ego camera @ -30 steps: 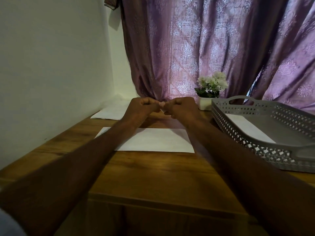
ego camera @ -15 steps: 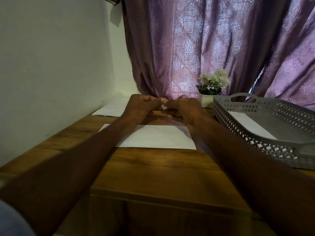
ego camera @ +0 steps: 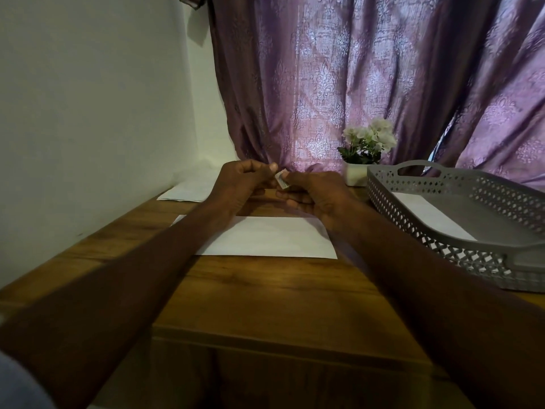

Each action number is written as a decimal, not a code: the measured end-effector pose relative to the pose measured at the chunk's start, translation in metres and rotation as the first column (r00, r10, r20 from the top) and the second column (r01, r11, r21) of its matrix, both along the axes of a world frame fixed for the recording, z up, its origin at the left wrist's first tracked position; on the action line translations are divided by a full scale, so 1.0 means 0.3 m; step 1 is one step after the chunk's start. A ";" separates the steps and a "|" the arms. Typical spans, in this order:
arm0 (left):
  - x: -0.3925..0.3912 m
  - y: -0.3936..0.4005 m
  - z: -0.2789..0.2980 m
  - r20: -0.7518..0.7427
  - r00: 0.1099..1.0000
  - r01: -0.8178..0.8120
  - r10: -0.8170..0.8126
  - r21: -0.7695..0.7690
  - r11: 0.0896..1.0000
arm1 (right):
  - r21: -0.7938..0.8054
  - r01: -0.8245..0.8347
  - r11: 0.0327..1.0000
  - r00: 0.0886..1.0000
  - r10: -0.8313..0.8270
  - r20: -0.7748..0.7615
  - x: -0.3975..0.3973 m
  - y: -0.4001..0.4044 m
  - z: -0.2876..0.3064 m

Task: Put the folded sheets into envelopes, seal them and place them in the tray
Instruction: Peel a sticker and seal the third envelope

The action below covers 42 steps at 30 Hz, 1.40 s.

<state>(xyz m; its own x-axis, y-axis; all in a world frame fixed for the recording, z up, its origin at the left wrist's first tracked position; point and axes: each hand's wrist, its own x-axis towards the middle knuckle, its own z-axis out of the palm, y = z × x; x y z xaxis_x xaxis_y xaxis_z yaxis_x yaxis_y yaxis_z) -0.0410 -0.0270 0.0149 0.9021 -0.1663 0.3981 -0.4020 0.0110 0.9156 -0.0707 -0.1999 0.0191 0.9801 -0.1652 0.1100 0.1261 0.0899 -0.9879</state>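
Nowhere does any readable writing or brand show; the envelope (ego camera: 265, 236) lying flat on the desk (ego camera: 265, 293) is blank white on the side facing up. Above its far edge both hands meet. The right hand (ego camera: 312, 199) has its fingers curled around a small pale object (ego camera: 281, 182), too small and dim to identify; the left hand (ego camera: 244, 185) is curled too, thumb forward beside that object, but whether it pinches it is unclear. More white paper (ego camera: 184, 192) lies further back by the wall (ego camera: 88, 113), partly hidden behind the left hand. On the right stands a grey perforated tray (ego camera: 442, 249), cut off by the frame edge, with a white envelope (ego camera: 424, 214) inside. Behind it sits a small white pot of pale flowers (ego camera: 365, 146), its base partly hidden by the tray. The desk is brown wood grain; a purple patterned curtain (ego camera: 368, 78) fills the back.
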 end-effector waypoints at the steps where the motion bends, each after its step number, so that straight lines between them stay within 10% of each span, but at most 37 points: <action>1: -0.004 -0.003 0.001 -0.034 0.998 0.045 -0.046 -0.032 0.998 | -0.004 0.000 1.000 1.000 0.000 0.002 0.000 -0.001 0.000; 11: -0.028 -0.003 0.005 -0.138 0.975 0.160 -0.175 -0.114 0.981 | -0.031 -0.055 0.998 0.998 0.056 0.008 0.010 0.006 -0.016; 25: -0.022 -0.002 0.019 0.010 1.000 -0.028 0.029 -0.075 0.997 | 0.150 -0.128 0.980 0.992 0.129 0.000 0.022 0.035 -0.006; 42: 0.023 -0.014 -0.001 0.134 0.954 -0.285 0.270 0.112 0.952 | -0.069 0.096 0.993 0.994 -0.092 0.063 0.042 0.072 -0.009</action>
